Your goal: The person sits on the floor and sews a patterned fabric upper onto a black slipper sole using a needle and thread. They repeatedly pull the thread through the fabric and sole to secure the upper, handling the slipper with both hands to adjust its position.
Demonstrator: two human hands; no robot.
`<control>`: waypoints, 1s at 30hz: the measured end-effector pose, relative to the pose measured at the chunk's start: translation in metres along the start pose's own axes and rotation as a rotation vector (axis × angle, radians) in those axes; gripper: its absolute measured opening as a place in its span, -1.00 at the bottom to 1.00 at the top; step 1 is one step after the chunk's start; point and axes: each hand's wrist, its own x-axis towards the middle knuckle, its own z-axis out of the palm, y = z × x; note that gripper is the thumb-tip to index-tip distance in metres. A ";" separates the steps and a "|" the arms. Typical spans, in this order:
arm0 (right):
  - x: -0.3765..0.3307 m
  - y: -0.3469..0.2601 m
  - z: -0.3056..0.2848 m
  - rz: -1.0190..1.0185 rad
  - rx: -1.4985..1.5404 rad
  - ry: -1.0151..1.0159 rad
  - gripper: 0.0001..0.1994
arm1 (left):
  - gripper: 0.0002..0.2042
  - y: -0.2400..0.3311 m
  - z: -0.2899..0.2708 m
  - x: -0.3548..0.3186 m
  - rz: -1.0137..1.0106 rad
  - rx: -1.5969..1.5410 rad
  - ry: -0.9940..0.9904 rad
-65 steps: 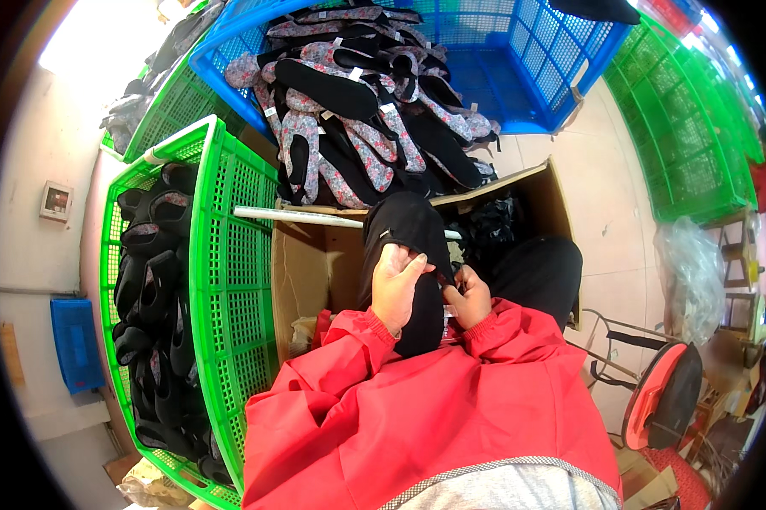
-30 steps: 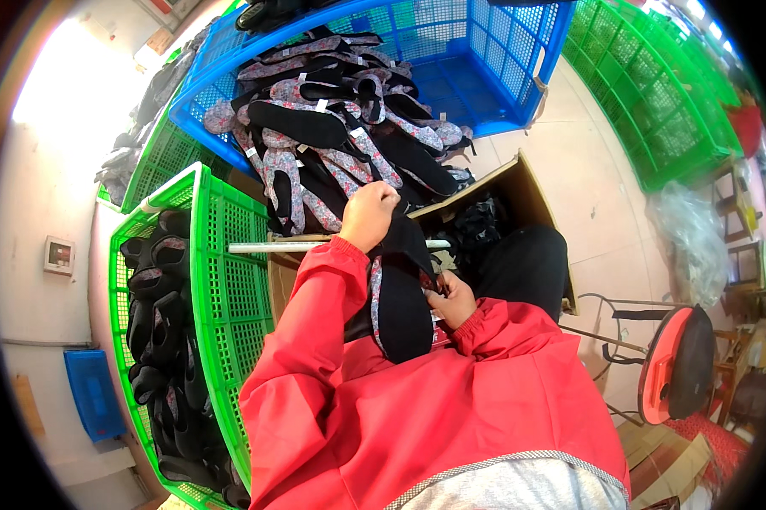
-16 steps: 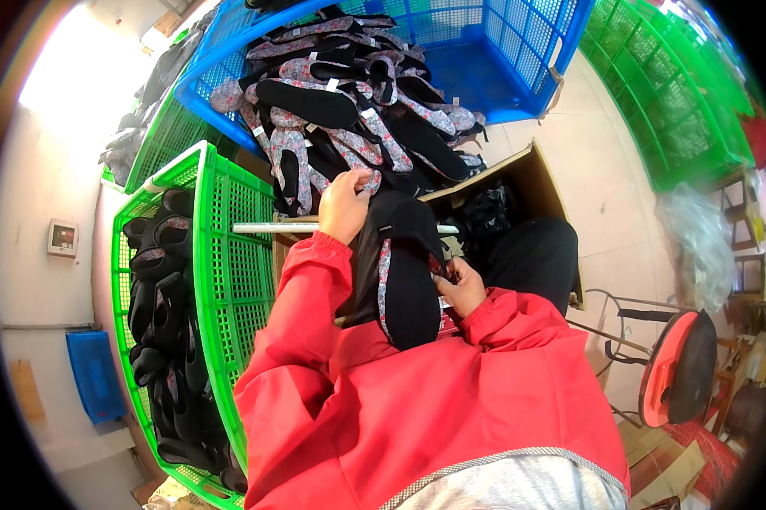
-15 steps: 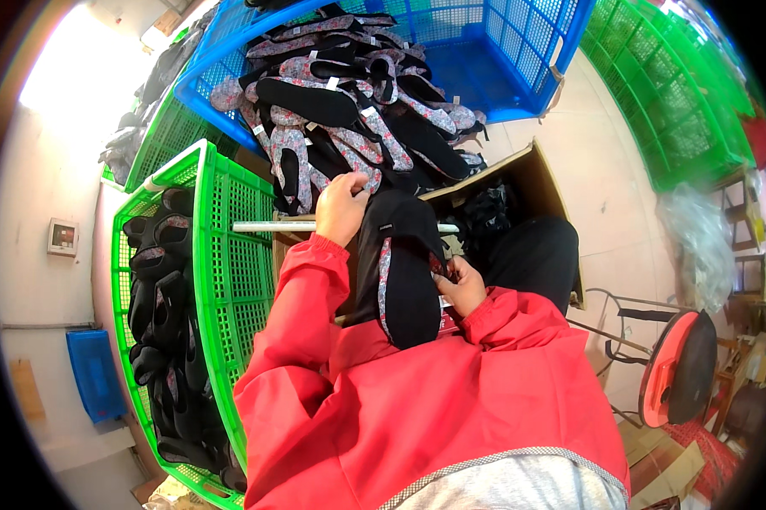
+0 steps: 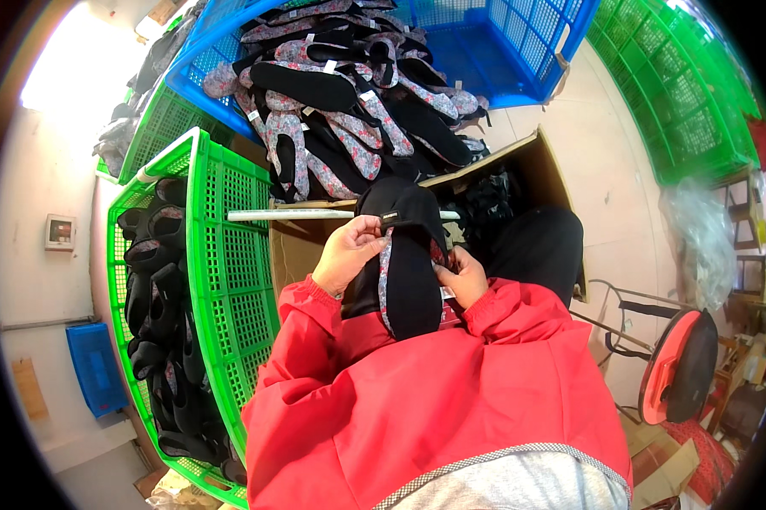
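A black slipper [image 5: 413, 293] with a flowered lining lies lengthwise over my lap, its opening facing up. My left hand [image 5: 349, 253] is closed, pinching the slipper's top edge by a small dark label. On the opposite side, the thumb and fingers of my right hand [image 5: 462, 278] grip the rim, where a white tag peeks out. Part of the flowered lining shows along the slipper's left side. Just beyond my hands, a pale rod [image 5: 294, 215] runs crosswise behind the slipper.
A blue crate [image 5: 510, 55] ahead holds a heap of flowered, black-soled slippers [image 5: 315, 89]. Black slippers [image 5: 166, 297] fill a green crate [image 5: 230, 280] at my left. A cardboard box [image 5: 557, 178] with black items stands ahead right; a red-and-black stool [image 5: 676, 365] is farther right.
My left hand has come down from above the slipper and now pinches its top edge by the label. My right hand stays on the right rim.
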 end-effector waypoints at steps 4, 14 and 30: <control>0.005 0.016 0.003 -0.004 0.175 -0.030 -0.89 | -0.76 0.003 0.002 0.000 -0.019 -0.027 -0.089; 0.004 0.010 0.006 0.024 0.209 -0.134 -0.85 | -0.80 -0.022 0.015 -0.016 0.113 -0.034 0.087; 0.004 0.006 0.000 -0.002 0.168 -0.186 -0.79 | -0.75 -0.033 0.039 -0.039 0.754 0.703 0.726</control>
